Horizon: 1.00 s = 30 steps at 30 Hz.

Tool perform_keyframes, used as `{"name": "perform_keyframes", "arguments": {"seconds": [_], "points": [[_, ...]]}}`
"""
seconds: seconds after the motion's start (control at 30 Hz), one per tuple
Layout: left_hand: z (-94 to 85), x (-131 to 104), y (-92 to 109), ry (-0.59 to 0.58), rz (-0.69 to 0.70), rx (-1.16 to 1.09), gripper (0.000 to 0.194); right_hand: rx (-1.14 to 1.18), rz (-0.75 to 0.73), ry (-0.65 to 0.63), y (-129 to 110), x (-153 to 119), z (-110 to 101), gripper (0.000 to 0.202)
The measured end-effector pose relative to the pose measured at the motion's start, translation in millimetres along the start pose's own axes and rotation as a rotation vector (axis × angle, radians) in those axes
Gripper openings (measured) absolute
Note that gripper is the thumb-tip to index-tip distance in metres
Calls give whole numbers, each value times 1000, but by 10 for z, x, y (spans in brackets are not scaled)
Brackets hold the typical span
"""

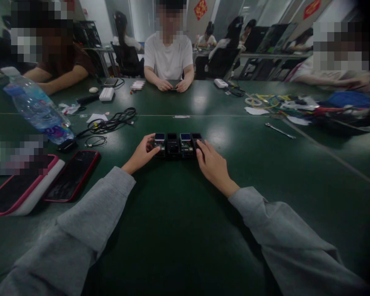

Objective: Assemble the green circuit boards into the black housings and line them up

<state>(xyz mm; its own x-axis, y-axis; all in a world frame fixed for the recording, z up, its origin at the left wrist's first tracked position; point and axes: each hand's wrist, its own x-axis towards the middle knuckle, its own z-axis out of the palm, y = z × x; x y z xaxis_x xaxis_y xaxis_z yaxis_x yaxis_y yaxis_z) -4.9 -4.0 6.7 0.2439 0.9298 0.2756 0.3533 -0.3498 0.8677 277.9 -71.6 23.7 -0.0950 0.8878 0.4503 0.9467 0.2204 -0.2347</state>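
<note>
Green table (185, 222): four devices (173, 146) in row; left hand (143, 153), right hand (215, 165) at ends.

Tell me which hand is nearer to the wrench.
Right. The right hand is at the right end of the row of small electronic devices, left of the wrench; the left hand is at the row's left end, farther away.

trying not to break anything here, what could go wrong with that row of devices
With the left hand and right hand at opposite ends, uneven pressure might skew the row of devices. The left thumb could scuff the exposed-looking circuitry on the leftmost device.
</note>
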Motion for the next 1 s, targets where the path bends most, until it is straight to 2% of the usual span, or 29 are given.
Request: {"name": "perform_keyframes", "arguments": {"seconds": [0.3, 0.47, 0.67, 0.83, 1.0], "points": [[0, 1, 16, -12, -22, 5, 63, 1, -1, -13, -5, -5, -14, 54], [-3, 6, 8, 10, 17, 40, 60, 54, 2, -4, 15, -1, -2, 53], [-16, 23, -55, 61, -6, -25, 55, 193, 47, 110, 74, 30, 6, 51], [-29, 47, -98, 202, -42, -86, 45, 393, 145, 218, 235, 70, 113, 50], [-28, 60, -112, 236, -79, -97, 42, 554, 291, 241, 422, 117, 255, 48]]}}
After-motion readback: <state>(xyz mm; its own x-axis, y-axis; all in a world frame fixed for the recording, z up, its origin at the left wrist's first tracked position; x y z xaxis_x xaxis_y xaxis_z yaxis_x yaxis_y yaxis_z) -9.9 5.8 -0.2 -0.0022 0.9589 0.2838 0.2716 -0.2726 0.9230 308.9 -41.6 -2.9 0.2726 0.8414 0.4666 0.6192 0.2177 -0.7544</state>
